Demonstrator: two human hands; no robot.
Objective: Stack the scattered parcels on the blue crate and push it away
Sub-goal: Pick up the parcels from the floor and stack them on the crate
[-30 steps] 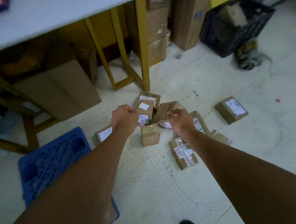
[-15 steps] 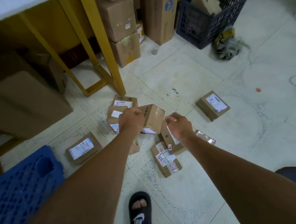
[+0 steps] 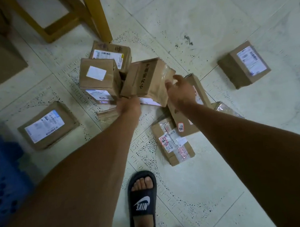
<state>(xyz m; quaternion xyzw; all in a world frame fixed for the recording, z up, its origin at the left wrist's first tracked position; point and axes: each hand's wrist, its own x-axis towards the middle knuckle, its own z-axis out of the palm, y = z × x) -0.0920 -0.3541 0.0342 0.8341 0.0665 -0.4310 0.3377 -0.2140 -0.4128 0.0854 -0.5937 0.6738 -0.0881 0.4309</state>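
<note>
1. Parcels lie scattered on the tiled floor (image 3: 201,26), most of them bunched near the yellow table leg (image 3: 99,15).
2. Left hand (image 3: 128,106) grips the lower near corner of a tilted parcel (image 3: 146,80) with black writing on its side; its fingers are curled under the box and hidden.
3. Right hand (image 3: 180,90) sits at the same parcel's right edge, fingers loosely spread and touching the taped face; whether they pinch it cannot be told.
4. Tilted parcel leans against a two-box pile (image 3: 97,80) to its left.
5. Blue crate (image 3: 3,182) stands at the floor's left edge, well apart from both hands, with a labelled parcel (image 3: 46,126) just beside it.
6. One lone parcel (image 3: 244,64) lies off to the right.
7. Black slipper (image 3: 142,203) stands below the hands.
</note>
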